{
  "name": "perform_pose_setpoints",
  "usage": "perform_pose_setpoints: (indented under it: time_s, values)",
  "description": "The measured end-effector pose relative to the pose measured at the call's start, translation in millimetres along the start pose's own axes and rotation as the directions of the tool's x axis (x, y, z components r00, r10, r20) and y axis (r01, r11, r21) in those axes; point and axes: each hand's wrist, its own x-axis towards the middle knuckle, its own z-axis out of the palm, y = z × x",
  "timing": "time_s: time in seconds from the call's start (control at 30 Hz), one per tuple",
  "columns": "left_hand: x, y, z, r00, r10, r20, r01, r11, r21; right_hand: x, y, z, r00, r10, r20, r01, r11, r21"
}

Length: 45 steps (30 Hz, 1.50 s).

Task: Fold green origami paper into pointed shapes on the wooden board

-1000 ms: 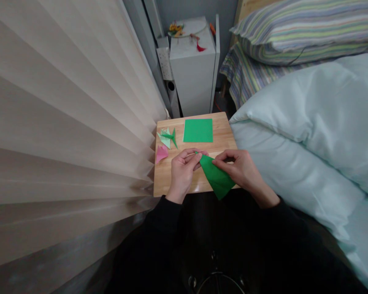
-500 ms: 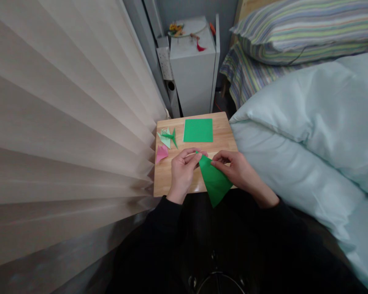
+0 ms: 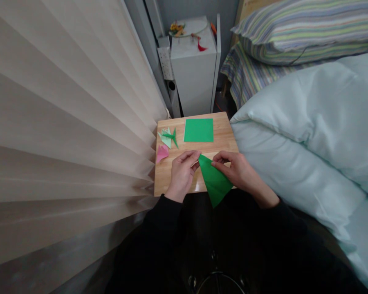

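Observation:
A folded sheet of green origami paper (image 3: 215, 181) hangs between my hands, its lower corner past the near edge of the small wooden table (image 3: 164, 179). My left hand (image 3: 183, 171) pinches the paper's top corner between thumb and fingers. Along the upper right edge, my right hand (image 3: 234, 168) grips the same paper, thumb in front. Farther back on the table lies a square stack of green paper (image 3: 198, 130). To the left sit a green folded piece (image 3: 173, 136), a pale green folded piece (image 3: 165, 141) and a pink folded piece (image 3: 162, 153).
A pleated curtain (image 3: 79, 134) hangs close on the left. On the right is a bed with a pale blue quilt (image 3: 309, 122) and a striped pillow (image 3: 306, 32). Behind the table stands a white cabinet (image 3: 193, 81) with a red tassel (image 3: 201, 47) on top.
My left fingers have curled in closer at the paper's top corner, where some fingertips reached behind it before. My right hand and the paper have hardly moved.

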Motion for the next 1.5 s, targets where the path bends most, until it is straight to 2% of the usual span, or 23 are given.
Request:
perform_pose_setpoints:
  time_s: [0.23, 0.33, 0.43, 0.5, 0.6, 0.73, 0.9, 1.33, 1.5]
  values:
    - [1.2, 2.2, -0.4, 0.999, -0.001, -0.039, -0.001, 0.998, -0.063, -1.0, -3.0, -0.3, 1.0, -0.006, 0.021, 0.006, 1.0, -0.002]
    - [-1.7, 3.3, -0.6, 0.996, -0.071, 0.061, 0.072, 0.997, -0.024, -0.6, -2.0, -0.4, 1.0, -0.011, 0.01, 0.011, 1.0, 0.01]
    - [-5.9, 0.8, 0.9, 0.964, -0.176, 0.201, 0.159, 0.982, 0.099, -0.3, -0.4, -0.1, 1.0, -0.011, -0.011, 0.012, 1.0, 0.025]
    - [-7.6, -2.1, 2.3, 0.961, -0.173, 0.214, 0.147, 0.98, 0.13, -0.2, 0.3, 0.5, 1.0, -0.009, -0.02, 0.01, 0.999, 0.044]
    - [-7.8, -5.1, 4.0, 0.976, -0.137, 0.168, 0.118, 0.986, 0.117, -0.3, -0.2, 1.3, 1.0, -0.017, -0.02, 0.018, 0.998, 0.064]
    - [-6.1, -4.5, 5.0, 0.982, -0.162, 0.099, 0.155, 0.985, 0.072, -0.7, -2.6, 0.9, 1.0, -0.021, -0.001, 0.021, 0.998, 0.052]
    - [-3.5, -1.7, 4.8, 0.99, -0.131, 0.049, 0.131, 0.991, -0.006, -1.1, -3.7, 0.9, 1.0, -0.026, 0.012, 0.025, 0.998, 0.051]
    - [2.7, -2.7, 2.1, 0.992, -0.128, -0.017, 0.124, 0.982, -0.141, -2.8, -3.0, 2.0, 0.998, -0.049, 0.037, 0.048, 0.999, 0.022]
    - [9.2, 5.8, -5.4, 0.989, -0.094, -0.112, 0.064, 0.967, -0.246, -2.8, 2.2, 3.0, 0.998, -0.054, 0.035, 0.055, 0.998, -0.026]
